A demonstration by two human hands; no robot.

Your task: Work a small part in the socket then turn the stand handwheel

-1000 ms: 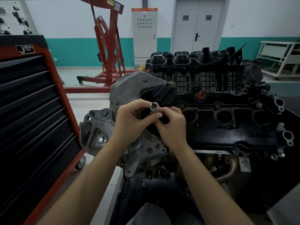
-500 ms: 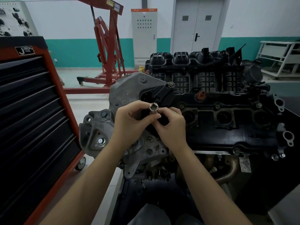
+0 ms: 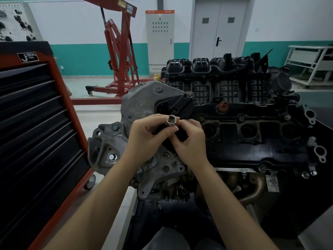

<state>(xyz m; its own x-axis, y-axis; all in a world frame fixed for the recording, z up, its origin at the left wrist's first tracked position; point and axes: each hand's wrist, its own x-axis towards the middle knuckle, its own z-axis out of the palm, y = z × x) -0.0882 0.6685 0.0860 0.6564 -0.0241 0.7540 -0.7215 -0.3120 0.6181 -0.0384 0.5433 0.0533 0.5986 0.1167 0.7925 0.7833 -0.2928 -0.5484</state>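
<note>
Your left hand (image 3: 146, 136) and right hand (image 3: 191, 139) have stayed pinched together on the short silver metal socket (image 3: 171, 120), barely shifted, held above the grey-and-black engine (image 3: 252, 134), at 12 o'clock from your wrists, so fitting continues.

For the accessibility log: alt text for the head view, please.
Two bare hands hold a silver socket above a car engine: the left hand grips its barrel, the right hand pinches beside it. A red tool cabinet stands left, a red engine hoist behind.
</note>
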